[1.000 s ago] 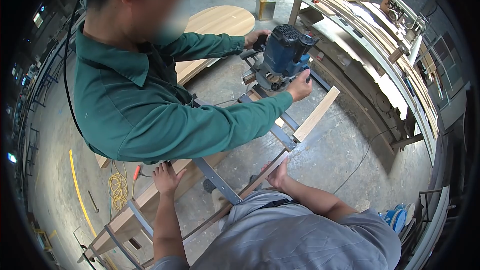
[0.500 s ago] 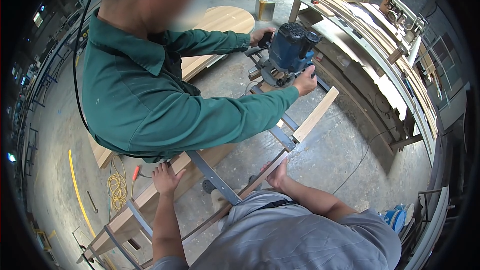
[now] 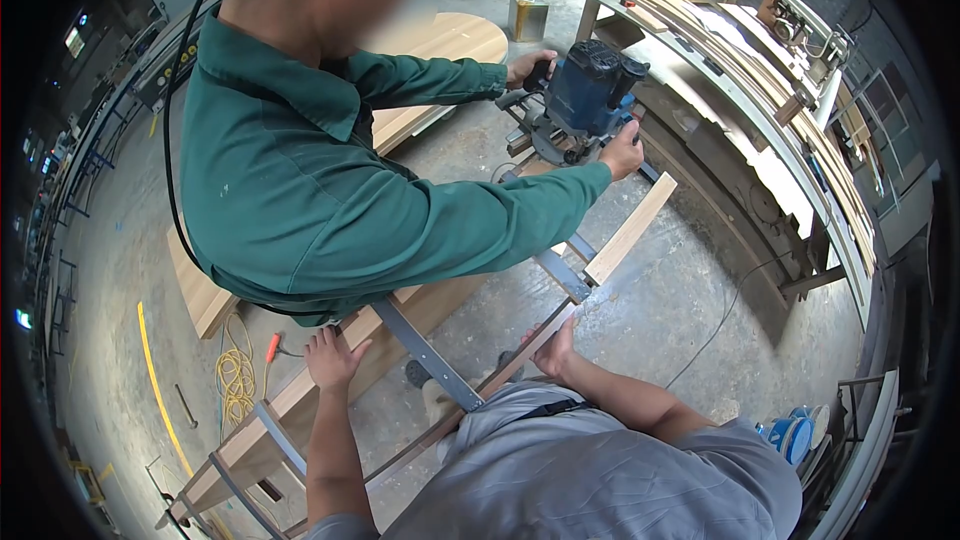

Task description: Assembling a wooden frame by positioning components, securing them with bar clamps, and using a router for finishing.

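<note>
My left hand lies on a pale wooden beam, its fingers spread and its thumb apart. At my waist, my right hand is closed round a narrow brown wooden rail near its far end, some fingers hidden beneath it. A grey metal crossbar spans between the beam and the rail. Ahead, a co-worker in a green jacket leans across the work. Both of that person's hands grip a blue router, which sits at the far end of the frame, beside a short pale wooden board.
To the right stands a long bench stacked with wood strips. A round wooden top lies behind the co-worker, near a metal can. A coiled yellow cord and blue tubs rest on the floor. Another cord trails at right.
The co-worker has shifted slightly to the right and the router has moved a little the same way. My two hands have stayed where they were.
</note>
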The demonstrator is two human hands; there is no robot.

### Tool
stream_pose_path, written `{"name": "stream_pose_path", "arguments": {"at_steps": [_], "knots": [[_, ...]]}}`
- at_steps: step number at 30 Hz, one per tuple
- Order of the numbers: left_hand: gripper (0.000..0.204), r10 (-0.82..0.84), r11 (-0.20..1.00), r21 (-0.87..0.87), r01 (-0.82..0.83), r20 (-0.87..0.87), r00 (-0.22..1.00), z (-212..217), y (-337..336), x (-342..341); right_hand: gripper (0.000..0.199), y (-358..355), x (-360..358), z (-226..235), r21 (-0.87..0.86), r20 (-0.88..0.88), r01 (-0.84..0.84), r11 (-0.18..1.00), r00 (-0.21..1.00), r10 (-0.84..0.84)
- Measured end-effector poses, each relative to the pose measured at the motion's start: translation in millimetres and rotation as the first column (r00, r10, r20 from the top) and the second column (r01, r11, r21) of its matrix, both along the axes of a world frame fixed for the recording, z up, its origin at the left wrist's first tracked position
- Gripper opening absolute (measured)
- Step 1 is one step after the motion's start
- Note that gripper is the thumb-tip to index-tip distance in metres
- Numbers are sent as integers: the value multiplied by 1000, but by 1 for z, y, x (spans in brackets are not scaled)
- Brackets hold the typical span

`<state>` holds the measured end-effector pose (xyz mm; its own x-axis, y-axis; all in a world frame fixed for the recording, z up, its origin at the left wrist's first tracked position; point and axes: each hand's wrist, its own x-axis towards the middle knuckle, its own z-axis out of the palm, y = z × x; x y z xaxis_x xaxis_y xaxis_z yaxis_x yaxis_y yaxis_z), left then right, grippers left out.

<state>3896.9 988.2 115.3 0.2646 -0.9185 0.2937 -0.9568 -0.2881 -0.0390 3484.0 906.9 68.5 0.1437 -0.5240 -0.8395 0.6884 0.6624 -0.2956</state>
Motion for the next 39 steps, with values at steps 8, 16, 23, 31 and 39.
{"name": "stream_pose_path", "arguments": {"at_steps": [8, 16, 23, 31, 39], "knots": [[78, -14, 1000, -7, 14, 18, 1000, 1, -1, 3, 91, 0, 1, -1, -9, 6, -6, 1000, 1000, 6], [78, -4, 1000, 6, 3, 11, 1000, 3, -4, -2, 89, -5, -5, 4, -4, 25, 1, 1000, 1000, -1], [79, 0, 1000, 29, 0, 5, 1000, 8, -7, -10, 88, -8, -11, 6, 10, 19, 0, 1000, 1000, 0], [80, 21, 997, 77, -22, 9, 1000, 13, -19, -20, 92, -19, -22, 13, 16, 11, 2, 1000, 1000, -2], [85, 19, 997, 77, -20, 7, 1000, 17, -23, -24, 93, -21, -27, 13, 3, 19, 0, 1000, 1000, 0]]}}
